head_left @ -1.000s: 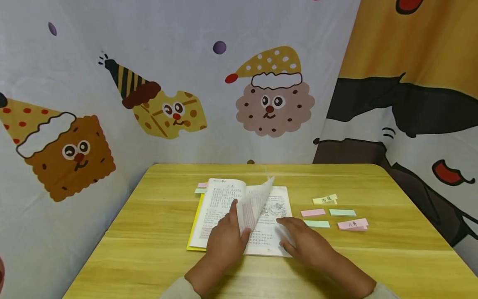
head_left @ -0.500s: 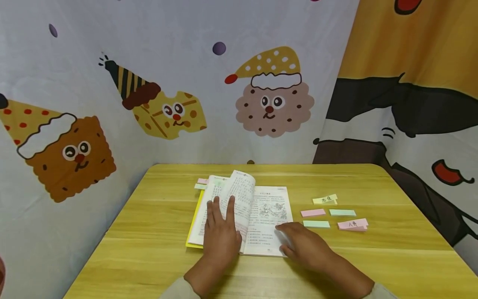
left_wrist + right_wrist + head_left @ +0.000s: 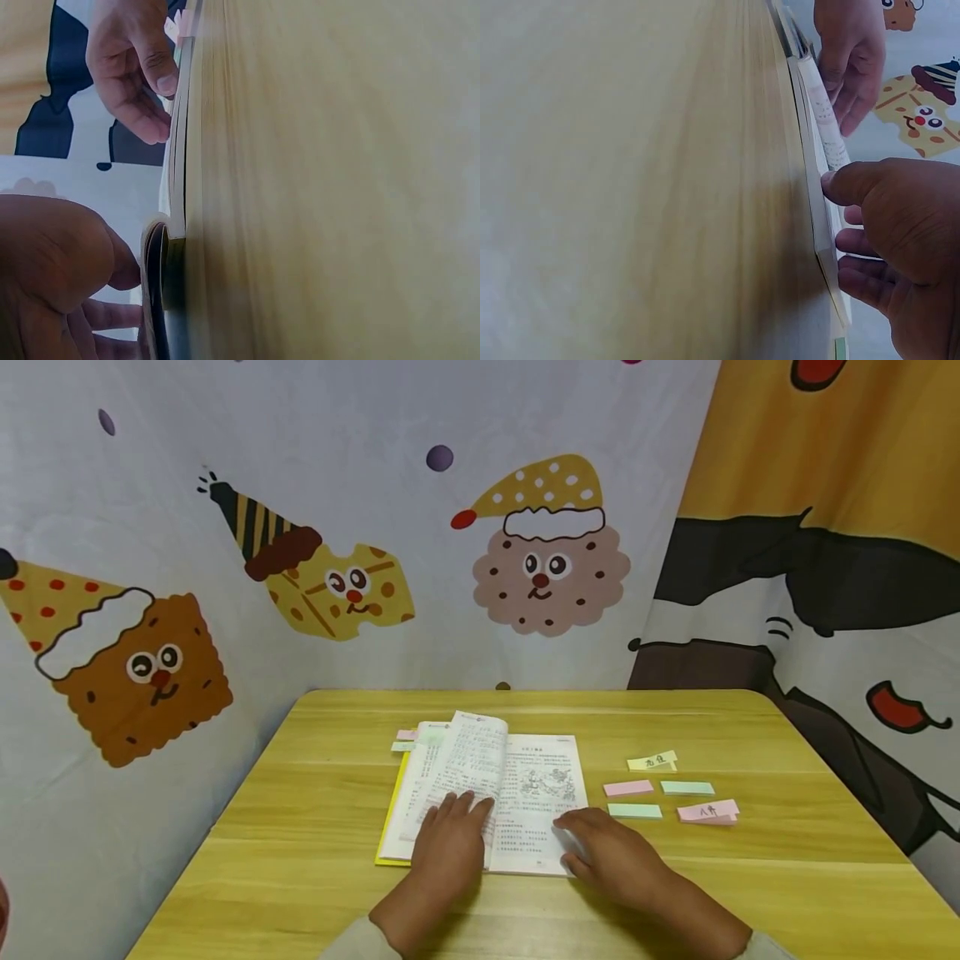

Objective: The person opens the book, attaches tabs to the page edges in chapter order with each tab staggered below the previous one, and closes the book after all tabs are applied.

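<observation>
An open book [image 3: 536,768] with a yellow cover lies on the wooden table, a line drawing on its right page. My left hand [image 3: 448,839] rests on the left-hand pages, fingers together and loosely bent; one leaf there [image 3: 472,747] stands slightly raised over the others. At the lower right corner of the book is my right hand [image 3: 618,852], its thumb at the page edge and index finger on the page, which bows up between them. In the right wrist view the right thumb [image 3: 847,182] touches the book's edge while the other fingers curl over the page.
Right of the book lie pink [image 3: 628,788] and green [image 3: 687,787] paper strips, plus folded yellow [image 3: 652,761] and pink [image 3: 707,812] tags with handwriting. Small tabs [image 3: 405,741] stick out at the book's upper left. A printed cloth [image 3: 450,660] hangs behind the table [image 3: 285,860].
A leaf has gone over from the right side to the left. My left hand first guided it, then spread on it, and has slid down toward the near edge. The right hand has hardly moved.
</observation>
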Action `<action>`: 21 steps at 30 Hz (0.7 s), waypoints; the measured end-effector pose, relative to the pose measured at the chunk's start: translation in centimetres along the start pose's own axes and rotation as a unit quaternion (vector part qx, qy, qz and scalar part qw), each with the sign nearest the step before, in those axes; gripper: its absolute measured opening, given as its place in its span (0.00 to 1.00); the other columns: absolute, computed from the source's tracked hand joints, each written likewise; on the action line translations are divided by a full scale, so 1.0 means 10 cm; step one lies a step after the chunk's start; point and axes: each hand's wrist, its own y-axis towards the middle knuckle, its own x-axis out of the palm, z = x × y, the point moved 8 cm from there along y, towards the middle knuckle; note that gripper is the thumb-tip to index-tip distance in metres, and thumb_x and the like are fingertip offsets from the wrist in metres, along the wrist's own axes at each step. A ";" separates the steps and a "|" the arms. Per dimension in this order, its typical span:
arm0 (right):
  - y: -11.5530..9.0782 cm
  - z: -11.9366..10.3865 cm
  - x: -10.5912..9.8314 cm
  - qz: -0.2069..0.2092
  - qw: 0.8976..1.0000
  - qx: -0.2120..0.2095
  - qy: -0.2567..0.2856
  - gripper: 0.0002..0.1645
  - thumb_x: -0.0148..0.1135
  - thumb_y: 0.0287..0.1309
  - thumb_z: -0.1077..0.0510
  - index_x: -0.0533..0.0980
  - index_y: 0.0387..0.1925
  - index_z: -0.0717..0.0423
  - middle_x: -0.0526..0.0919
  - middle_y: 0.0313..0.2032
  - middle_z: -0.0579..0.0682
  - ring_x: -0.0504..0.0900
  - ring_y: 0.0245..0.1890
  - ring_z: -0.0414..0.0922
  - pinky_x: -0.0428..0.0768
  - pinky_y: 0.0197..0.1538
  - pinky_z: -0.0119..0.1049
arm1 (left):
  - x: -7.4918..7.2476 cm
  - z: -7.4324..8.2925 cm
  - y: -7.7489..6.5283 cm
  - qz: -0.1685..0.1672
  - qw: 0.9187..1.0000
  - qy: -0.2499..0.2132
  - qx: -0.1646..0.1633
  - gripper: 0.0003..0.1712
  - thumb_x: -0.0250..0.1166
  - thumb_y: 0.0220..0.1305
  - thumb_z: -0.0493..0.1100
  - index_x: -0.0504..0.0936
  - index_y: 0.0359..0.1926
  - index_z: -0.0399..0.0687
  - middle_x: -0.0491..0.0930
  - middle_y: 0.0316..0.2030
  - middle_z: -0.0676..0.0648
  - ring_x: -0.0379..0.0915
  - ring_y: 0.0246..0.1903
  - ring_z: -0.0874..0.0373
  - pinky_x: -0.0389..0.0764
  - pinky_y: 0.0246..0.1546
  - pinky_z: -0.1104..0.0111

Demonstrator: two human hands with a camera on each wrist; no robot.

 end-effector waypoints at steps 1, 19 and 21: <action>0.00 0.00 0.00 0.000 1.000 -0.001 -0.001 0.28 0.73 0.60 0.49 0.79 0.58 0.54 0.82 0.57 0.51 0.79 0.59 0.49 0.79 0.58 0.47 | 0.00 0.00 0.00 -0.002 1.000 0.001 -0.001 0.26 0.60 0.66 0.34 0.80 0.64 0.53 0.77 0.63 0.39 0.71 0.64 0.35 0.71 0.60 0.40; 0.00 -0.01 -0.02 -0.002 1.000 0.000 -0.002 0.26 0.73 0.60 0.49 0.79 0.57 0.53 0.82 0.56 0.50 0.79 0.59 0.48 0.79 0.59 0.47 | 0.00 -0.09 -0.03 -0.032 0.997 0.036 -0.058 0.20 0.64 0.69 0.47 0.83 0.60 0.52 0.80 0.54 0.39 0.76 0.52 0.40 0.81 0.40 0.46; 0.00 -0.01 -0.02 -0.002 1.000 0.000 -0.003 0.26 0.73 0.60 0.49 0.80 0.57 0.53 0.82 0.56 0.50 0.78 0.59 0.48 0.79 0.59 0.47 | 0.01 -0.11 -0.04 -0.035 0.997 0.026 -0.064 0.21 0.64 0.70 0.51 0.83 0.60 0.52 0.80 0.55 0.39 0.76 0.53 0.39 0.81 0.41 0.45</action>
